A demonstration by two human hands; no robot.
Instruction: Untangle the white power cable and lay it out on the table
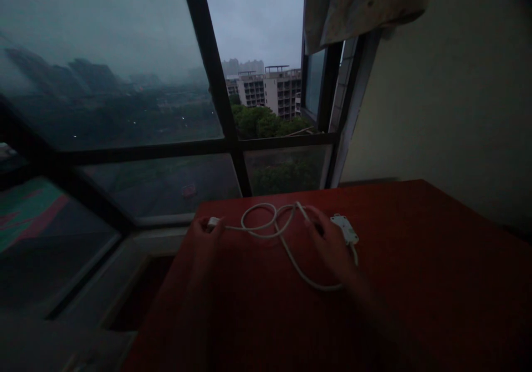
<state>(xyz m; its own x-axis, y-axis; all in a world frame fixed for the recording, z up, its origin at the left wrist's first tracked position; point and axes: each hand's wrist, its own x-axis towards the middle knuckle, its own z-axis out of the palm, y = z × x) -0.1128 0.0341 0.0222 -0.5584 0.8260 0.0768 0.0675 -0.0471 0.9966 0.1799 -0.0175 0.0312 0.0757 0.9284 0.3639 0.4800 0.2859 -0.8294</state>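
A white cable lies in loose loops on the reddish-brown table. At its left end my left hand is closed around a white plug, near the table's left edge. My right hand pinches the cable between thumb and fingers, where a stretch of it rises at the top of the loops. Just beyond that hand lies a white power strip, partly hidden by it. The cable runs from the strip's near end and passes under my right wrist. Dim light hides the finer details of the fingers.
The wooden table stretches to the right and toward me. Behind it stand dark window frames, with one pane open at the right. A curtain hangs at the upper right beside a pale wall.
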